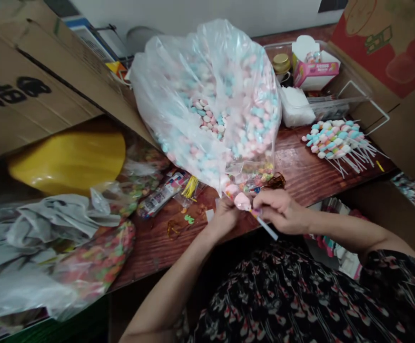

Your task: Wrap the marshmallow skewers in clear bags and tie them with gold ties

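Just over the table's front edge, I hold a candy skewer (242, 200) with pink and other soft pieces, apparently in a clear wrapper. Its white stick slants down to the right. My left hand (226, 218) is closed around the candy end, its fingers partly hidden. Where candy meets stick, my right hand (282, 209) pinches with thumb and fingers; a small bit of yellow shows there. Right behind my hands is a small clear bag of colourful candies (264, 168), with dark gold ties (277, 181) beside it. Yellow twist ties (190, 187) lie to the left.
A large clear bag of pastel candies (207, 119) fills the table's back. Finished-looking candy skewers (336, 138) are piled at right, before a clear plastic bin (353, 95). Cardboard boxes (32, 81) and bags of gummy candies (96, 257) crowd the left.
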Demonstrator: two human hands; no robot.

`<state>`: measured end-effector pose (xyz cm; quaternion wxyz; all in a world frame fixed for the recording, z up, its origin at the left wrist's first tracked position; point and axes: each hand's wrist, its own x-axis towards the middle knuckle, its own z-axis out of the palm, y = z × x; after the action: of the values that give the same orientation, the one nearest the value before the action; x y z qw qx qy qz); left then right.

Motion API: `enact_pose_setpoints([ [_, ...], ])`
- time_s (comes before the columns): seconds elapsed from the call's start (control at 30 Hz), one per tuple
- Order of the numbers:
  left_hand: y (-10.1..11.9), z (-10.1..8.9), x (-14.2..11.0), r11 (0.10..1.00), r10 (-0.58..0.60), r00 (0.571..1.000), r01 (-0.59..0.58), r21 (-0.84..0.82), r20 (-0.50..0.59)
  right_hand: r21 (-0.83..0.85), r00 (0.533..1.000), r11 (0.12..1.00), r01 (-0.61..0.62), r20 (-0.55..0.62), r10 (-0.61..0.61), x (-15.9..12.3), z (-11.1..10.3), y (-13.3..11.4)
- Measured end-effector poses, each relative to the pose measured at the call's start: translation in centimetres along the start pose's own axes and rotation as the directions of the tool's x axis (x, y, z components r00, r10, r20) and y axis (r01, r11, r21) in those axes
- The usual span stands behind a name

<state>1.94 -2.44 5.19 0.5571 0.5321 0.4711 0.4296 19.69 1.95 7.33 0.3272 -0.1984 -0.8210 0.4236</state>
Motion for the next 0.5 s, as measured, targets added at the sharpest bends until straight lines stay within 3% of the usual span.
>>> enact_pose_setpoints([
  [0.03, -0.3, -0.4, 0.4, 0.999, 0.023, 0.996, -0.028, -0.047, -0.085, 0.018, 0.999, 1.000, -0.004, 0.049, 0.003, -0.3, 0.8, 0.4],
  [0.1, -0.2, -1.0, 0.9, 0.989, 0.148, 0.979, -0.148, 0.010, -0.141, 0.042, 0.997, 0.999, -0.013, 0.078, 0.010, -0.5, 1.9, 1.7],
  [0.17, -0.1, -1.1, 0.9, 0.947, 0.309, 0.933, -0.283, 0.154, -0.184, 0.056, 0.999, 0.997, -0.049, 0.022, 0.048, -0.1, 2.2, 2.8],
  [0.23, -0.8, -0.8, 0.6, 0.920, 0.389, 0.878, -0.352, 0.174, -0.279, 0.039, 0.996, 0.998, -0.050, -0.066, 0.053, 0.4, 1.9, 3.2],
  [0.3, -1.9, -0.4, 0.0, 0.941, 0.336, 0.901, -0.335, 0.052, -0.275, 0.014, 0.990, 1.000, -0.005, -0.142, 0.007, 0.8, 1.5, 2.9],
  [0.37, -2.9, -0.1, -0.8, 0.966, 0.251, 0.954, -0.257, -0.018, -0.161, 0.035, 0.984, 0.999, 0.012, -0.177, -0.005, 0.9, 1.5, 2.6],
  [0.43, -3.3, 0.0, -1.6, 0.977, 0.213, 0.971, -0.209, 0.053, -0.104, 0.134, 0.977, 0.989, -0.062, -0.192, 0.088, 0.7, 1.9, 2.5],
  [0.5, -3.1, -0.2, -2.2, 0.951, 0.268, 0.953, -0.238, 0.196, -0.144, 0.308, 0.958, 0.934, -0.184, -0.159, 0.241, 0.4, 2.6, 2.9],
])
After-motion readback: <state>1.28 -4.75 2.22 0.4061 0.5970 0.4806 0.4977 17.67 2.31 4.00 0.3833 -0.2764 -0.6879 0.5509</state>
